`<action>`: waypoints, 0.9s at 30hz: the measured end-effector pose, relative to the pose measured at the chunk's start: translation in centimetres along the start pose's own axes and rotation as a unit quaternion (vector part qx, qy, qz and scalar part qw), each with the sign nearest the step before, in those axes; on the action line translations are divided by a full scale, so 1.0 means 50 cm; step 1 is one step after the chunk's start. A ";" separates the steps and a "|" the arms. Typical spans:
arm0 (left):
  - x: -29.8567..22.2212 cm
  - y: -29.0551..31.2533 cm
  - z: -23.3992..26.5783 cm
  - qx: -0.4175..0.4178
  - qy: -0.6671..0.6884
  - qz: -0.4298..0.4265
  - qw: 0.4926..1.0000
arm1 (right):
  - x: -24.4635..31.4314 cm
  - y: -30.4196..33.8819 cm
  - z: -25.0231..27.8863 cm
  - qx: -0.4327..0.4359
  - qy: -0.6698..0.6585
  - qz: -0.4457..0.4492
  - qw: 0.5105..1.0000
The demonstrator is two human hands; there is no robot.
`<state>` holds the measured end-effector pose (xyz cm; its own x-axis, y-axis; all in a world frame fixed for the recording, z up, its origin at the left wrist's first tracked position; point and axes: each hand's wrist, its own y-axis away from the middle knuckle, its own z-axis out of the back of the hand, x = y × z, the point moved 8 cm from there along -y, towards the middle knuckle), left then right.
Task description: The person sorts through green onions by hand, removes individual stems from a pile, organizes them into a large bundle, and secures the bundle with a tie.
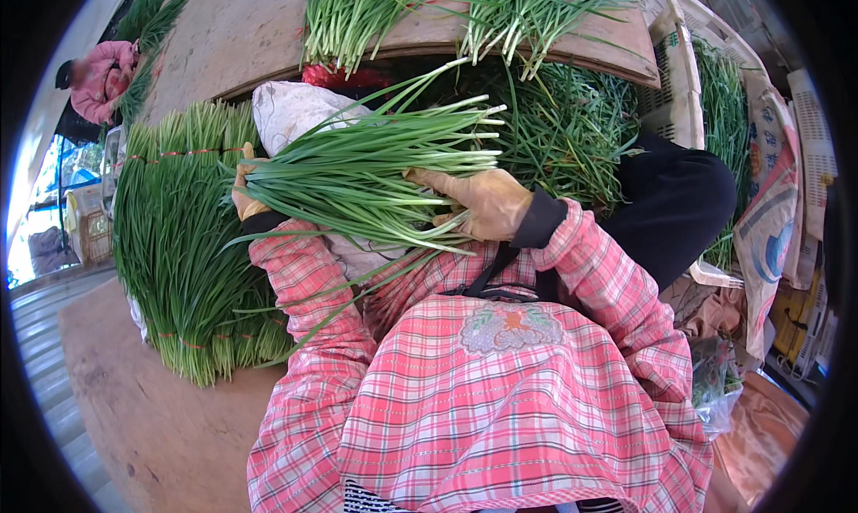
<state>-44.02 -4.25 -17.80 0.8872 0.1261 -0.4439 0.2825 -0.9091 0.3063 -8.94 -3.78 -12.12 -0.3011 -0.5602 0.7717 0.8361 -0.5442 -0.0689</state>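
Observation:
A loose bunch of garlic chives (357, 160) lies across both my hands above my lap, pale stem ends to the right and green leaves to the left. My left hand (247, 187), in a tan glove, is wrapped round the leafy end; the leaves hide most of its fingers. My right hand (490, 202), gloved too, grips the bunch near the stem ends, index finger lying along the stems. A few long leaves hang loose over my left sleeve. Left of my left hand stand tied bundles of chives (183, 218) with red bands.
On the wooden board (241, 30) ahead lie more chives (366, 21). A heap of loose greens (572, 129) sits beyond my right hand, beside my bent knee (688, 200). A white plastic crate (684, 93) stands at the right. At the far left is another person (103, 79) in pink.

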 end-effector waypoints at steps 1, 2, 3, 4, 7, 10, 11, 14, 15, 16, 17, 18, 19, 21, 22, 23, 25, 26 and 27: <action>-0.002 0.003 -0.002 -0.044 -0.051 -0.029 0.997 | -0.009 -0.005 -0.008 0.021 0.030 -0.020 0.999; 0.002 -0.007 -0.002 -0.007 -0.017 0.002 1.000 | -0.011 -0.010 -0.009 0.016 0.046 -0.009 0.999; 0.010 -0.010 -0.012 0.029 0.018 0.034 0.999 | -0.010 -0.014 -0.010 0.011 0.061 0.001 0.998; 0.018 -0.009 -0.023 0.065 0.052 0.066 0.994 | -0.005 -0.018 -0.009 0.007 0.076 0.010 0.997; -0.008 -0.004 0.014 0.017 0.023 0.014 1.000 | -0.019 0.004 0.015 -0.038 0.129 0.006 0.991; 0.000 0.000 0.007 0.044 0.106 0.056 0.992 | -0.061 0.089 0.066 -0.141 0.158 0.035 0.977; -0.002 0.004 0.007 0.043 0.113 0.057 0.991 | -0.087 0.127 0.088 -0.171 0.226 -0.015 0.959; -0.026 -0.006 0.063 0.075 0.088 0.071 0.991 | -0.235 0.261 0.128 -0.049 0.328 -0.249 0.910; -0.038 -0.011 0.088 0.094 0.069 0.076 0.990 | -0.205 0.262 0.148 -0.053 0.312 -0.250 0.915; -0.045 -0.024 0.110 0.076 0.068 0.077 0.992 | -0.169 0.254 0.164 -0.058 0.295 -0.252 0.920; -0.052 -0.033 0.136 0.055 0.069 0.077 0.993 | -0.128 0.227 0.184 -0.132 0.234 -0.224 0.937; -0.038 -0.039 0.128 0.057 0.088 0.107 0.989 | -0.095 0.199 0.199 -0.208 0.172 -0.197 0.943; -0.025 -0.038 0.117 0.058 0.107 0.132 0.984 | -0.090 0.168 0.191 -0.191 0.081 -0.195 0.959; 0.016 -0.020 0.046 0.118 0.139 0.119 0.976 | -0.074 0.096 0.168 -0.256 -0.004 -0.090 0.963; 0.020 -0.009 0.018 0.147 0.154 0.108 0.971 | -0.084 0.064 0.146 -0.256 -0.048 -0.087 0.962; -0.041 -0.030 0.087 -0.032 -0.129 -0.037 0.990 | -0.090 0.041 0.122 -0.234 -0.106 -0.118 0.959; -0.051 -0.025 0.057 -0.010 -0.210 -0.057 0.976 | -0.089 0.014 0.122 -0.270 -0.207 -0.106 0.934; -0.044 -0.013 0.026 -0.067 -0.243 -0.099 0.963 | -0.084 0.011 0.142 -0.325 -0.250 -0.062 0.910; -0.015 0.009 -0.008 -0.084 -0.207 -0.065 0.973 | -0.065 0.012 0.167 -0.326 -0.242 -0.072 0.911</action>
<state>-44.40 -4.62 -17.01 0.6273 0.0325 -0.7781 0.4687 -0.8137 0.3439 -3.61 2.94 -9.38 -0.0166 -0.1986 0.9799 0.3066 -0.9339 -0.1841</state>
